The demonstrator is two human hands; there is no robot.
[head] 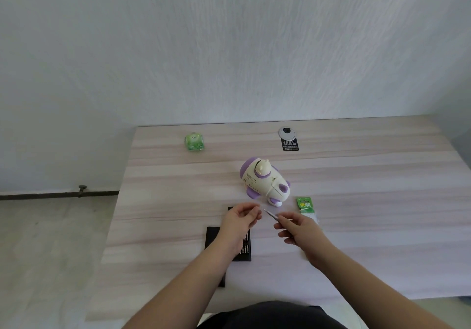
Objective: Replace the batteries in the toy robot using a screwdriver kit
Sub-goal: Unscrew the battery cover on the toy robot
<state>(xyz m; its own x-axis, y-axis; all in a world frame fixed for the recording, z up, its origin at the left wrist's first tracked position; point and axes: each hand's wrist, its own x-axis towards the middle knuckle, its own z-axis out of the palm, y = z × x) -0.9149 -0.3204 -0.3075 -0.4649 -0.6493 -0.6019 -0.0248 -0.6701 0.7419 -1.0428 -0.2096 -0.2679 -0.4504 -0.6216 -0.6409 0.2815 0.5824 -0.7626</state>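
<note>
A cream and purple toy robot point(263, 180) lies on its side in the middle of the wooden table point(356, 201). To its right, a green battery pack point(304, 205) lies flat. My right hand point(298, 229) grips a thin metal screwdriver point(270, 214) whose tip points up-left toward my left hand point(240, 220). The left hand's fingers are pinched together close to that tip; whether they hold a bit is too small to tell. Under my left wrist lies the black screwdriver kit tray point(244, 248) with rows of bits, partly hidden by the arm.
A green wrapped packet point(194, 142) sits at the back left of the table. A grey cable grommet point(287, 132) with a black label point(290, 145) lies at the back centre. The wall stands right behind the table; the floor drops off at the left edge.
</note>
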